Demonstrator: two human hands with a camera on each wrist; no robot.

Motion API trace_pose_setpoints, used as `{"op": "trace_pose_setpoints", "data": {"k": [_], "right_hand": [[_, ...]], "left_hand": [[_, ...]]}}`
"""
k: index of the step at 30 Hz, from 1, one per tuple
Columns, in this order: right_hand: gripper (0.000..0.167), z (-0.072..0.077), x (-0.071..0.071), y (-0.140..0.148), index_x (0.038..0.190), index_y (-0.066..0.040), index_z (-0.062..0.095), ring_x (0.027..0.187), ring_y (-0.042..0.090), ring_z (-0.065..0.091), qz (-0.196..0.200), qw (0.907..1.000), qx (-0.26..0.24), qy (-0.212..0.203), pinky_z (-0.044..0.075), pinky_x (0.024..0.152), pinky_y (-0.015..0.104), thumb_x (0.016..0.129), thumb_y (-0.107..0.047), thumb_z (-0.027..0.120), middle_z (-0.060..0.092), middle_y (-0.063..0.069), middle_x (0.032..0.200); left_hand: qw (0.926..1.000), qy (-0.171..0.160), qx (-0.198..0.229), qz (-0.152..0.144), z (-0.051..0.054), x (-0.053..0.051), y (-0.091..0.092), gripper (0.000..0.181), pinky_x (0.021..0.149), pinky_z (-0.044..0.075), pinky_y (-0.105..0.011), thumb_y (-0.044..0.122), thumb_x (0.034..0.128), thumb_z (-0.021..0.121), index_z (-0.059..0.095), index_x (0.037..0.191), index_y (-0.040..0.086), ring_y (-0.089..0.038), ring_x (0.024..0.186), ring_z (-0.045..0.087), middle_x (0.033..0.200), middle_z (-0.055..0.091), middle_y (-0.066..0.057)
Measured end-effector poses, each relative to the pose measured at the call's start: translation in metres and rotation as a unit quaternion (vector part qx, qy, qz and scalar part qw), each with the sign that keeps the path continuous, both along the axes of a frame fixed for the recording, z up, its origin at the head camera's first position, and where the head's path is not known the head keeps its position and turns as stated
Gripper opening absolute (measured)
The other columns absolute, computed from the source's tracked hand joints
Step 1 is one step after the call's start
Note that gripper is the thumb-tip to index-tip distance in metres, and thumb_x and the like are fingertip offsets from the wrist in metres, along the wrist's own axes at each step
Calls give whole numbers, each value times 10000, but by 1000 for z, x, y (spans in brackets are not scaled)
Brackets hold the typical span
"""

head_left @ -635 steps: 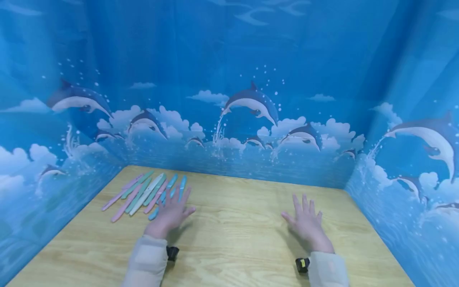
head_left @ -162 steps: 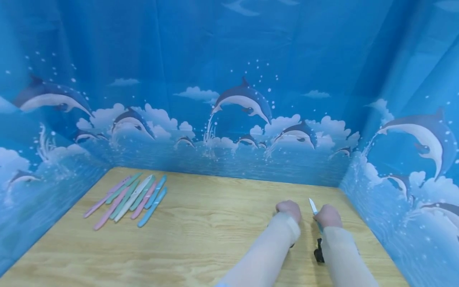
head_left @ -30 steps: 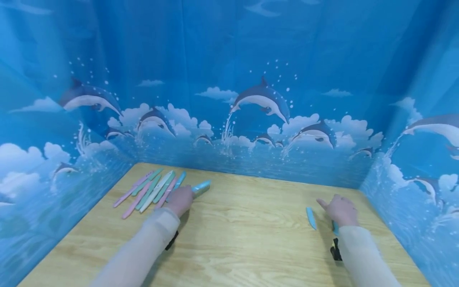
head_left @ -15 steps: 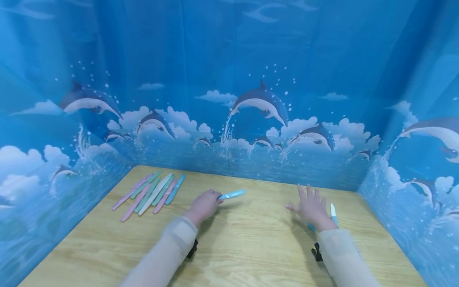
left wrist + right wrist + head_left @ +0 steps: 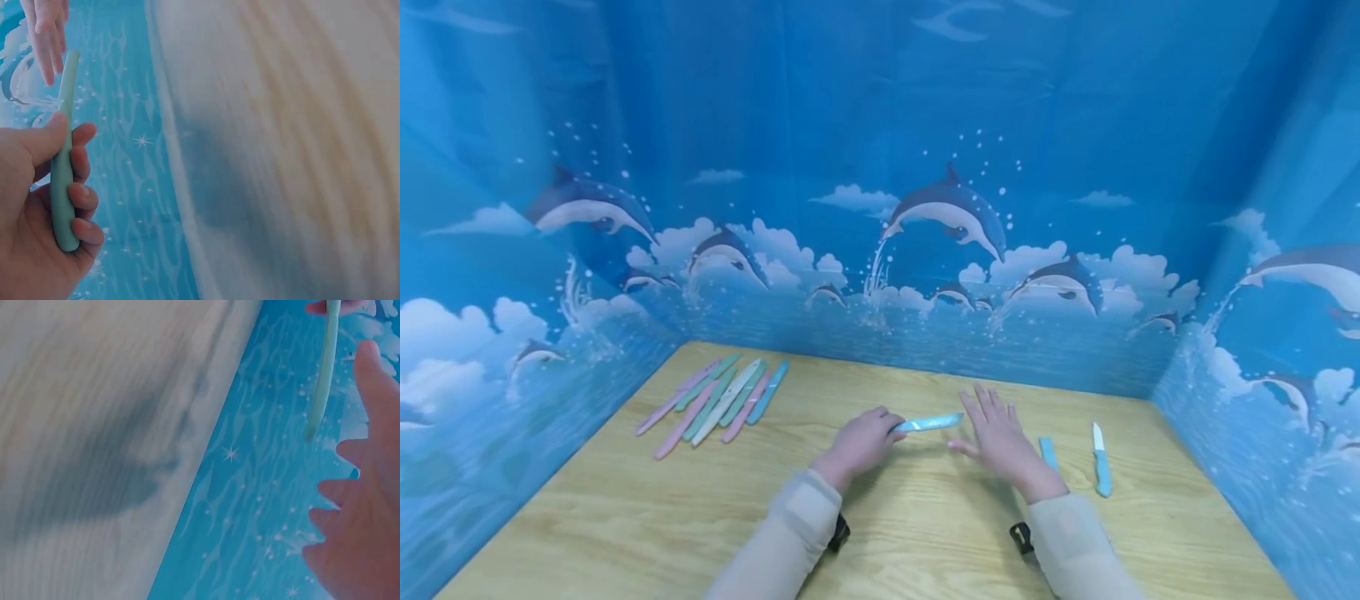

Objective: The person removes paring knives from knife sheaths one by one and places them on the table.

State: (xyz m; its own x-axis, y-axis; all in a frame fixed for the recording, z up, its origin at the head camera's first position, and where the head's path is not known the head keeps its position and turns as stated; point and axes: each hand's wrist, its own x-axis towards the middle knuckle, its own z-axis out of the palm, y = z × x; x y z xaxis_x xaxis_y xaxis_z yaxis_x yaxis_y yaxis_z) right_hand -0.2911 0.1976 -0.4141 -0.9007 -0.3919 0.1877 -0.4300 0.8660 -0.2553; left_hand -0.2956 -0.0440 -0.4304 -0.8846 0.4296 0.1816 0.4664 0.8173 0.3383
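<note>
In the head view my left hand (image 5: 861,440) grips a light-blue knife (image 5: 931,423) in its sheath, raised over the middle of the table. The left wrist view shows fingers and thumb wrapped round the knife's handle (image 5: 62,200). My right hand (image 5: 1000,443) holds nothing; its fingers are spread, close to the knife's sheathed end. The right wrist view shows that sheathed end (image 5: 322,394) apart from the right hand (image 5: 369,487). Right of this hand lie a loose blue sheath (image 5: 1048,452), partly hidden by it, and a blue knife (image 5: 1102,471) with its pale blade bare.
Several pink, green, white and blue knives (image 5: 706,408) lie in a slanted, partly overlapping group at the table's back left. A blue dolphin-print curtain (image 5: 880,333) encloses the back and sides of the wooden table (image 5: 925,533).
My left hand has taken the sheathed blue knife from the group and carried it right to the middle. The right hand has moved left, away from the bare knife, which now lies uncovered.
</note>
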Motion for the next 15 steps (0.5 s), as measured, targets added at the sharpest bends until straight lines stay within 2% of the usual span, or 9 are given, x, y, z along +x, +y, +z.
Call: {"op": "trace_pose_setpoints", "data": {"k": [4, 7, 12, 15], "right_hand": [[841, -2, 4, -6, 1528, -36, 207, 1452, 458, 108, 311, 9993, 133, 147, 114, 1155, 622, 906, -409, 632, 126, 243, 1579], [818, 0, 8, -9, 1522, -39, 235, 1450, 447, 143, 432, 9986, 242, 174, 128, 1163, 596, 904, -406, 627, 194, 223, 1571], [694, 2, 14, -12, 1465, -38, 379, 1417, 425, 280, 681, 9976, 149, -20, 151, 1173, 579, 914, -385, 619, 397, 178, 1500], [589, 1, 17, -13, 1393, -36, 483, 1370, 411, 379, 764, 9968, 224, 76, 173, 1176, 568, 928, -377, 604, 512, 164, 1413]], "left_hand": [[9998, 118, -16, -158, -1, 2, 5, 310, 878, 536, -354, 288, 979, 558, 645, 1208, 98, -182, 959, 625, 1043, 646, -27], [9996, 109, 27, -243, 0, 4, 9, 296, 853, 540, -338, 288, 976, 565, 655, 1195, 111, -158, 919, 620, 1011, 643, -5], [9993, 102, 65, -355, 1, 10, 16, 303, 838, 540, -316, 295, 974, 565, 651, 1202, 116, -131, 896, 612, 1004, 644, 6], [9986, 213, 82, -472, 4, 14, 20, 300, 817, 542, -297, 290, 970, 570, 655, 1193, 107, -122, 878, 610, 994, 647, 4]]}}
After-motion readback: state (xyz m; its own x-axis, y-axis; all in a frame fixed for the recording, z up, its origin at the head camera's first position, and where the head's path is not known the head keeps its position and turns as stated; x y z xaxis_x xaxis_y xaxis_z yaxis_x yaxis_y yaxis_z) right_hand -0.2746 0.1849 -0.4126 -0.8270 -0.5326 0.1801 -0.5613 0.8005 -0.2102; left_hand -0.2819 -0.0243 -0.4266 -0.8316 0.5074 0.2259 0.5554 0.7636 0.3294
